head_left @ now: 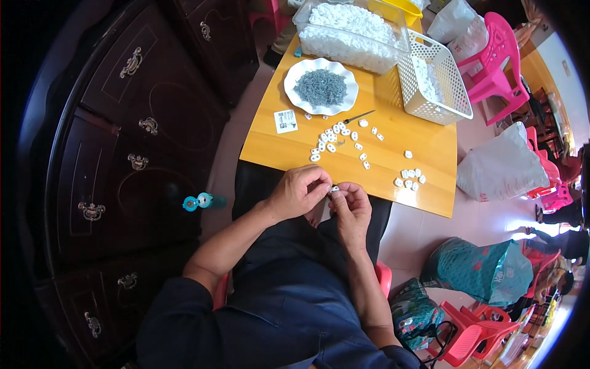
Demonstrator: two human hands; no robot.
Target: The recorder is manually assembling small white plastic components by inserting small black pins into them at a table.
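Over my lap at the table's near edge, my right hand pinches a small white plastic piece between thumb and fingers. My left hand is closed in a pinch right beside that piece; whatever its fingertips hold is too small to make out. Several similar white pieces with dark holes lie loosely on the table beyond my hands. A second cluster of white pieces sits to the right. Behind the first group lies a thin dark pointed tool. A white scalloped plate bears a heap of small grey metal screws or pins.
A clear bin full of white pieces stands at the back of the wooden table, beside a white perforated basket. A printed card lies left. Dark cabinets flank the left; sacks and pink chairs stand right.
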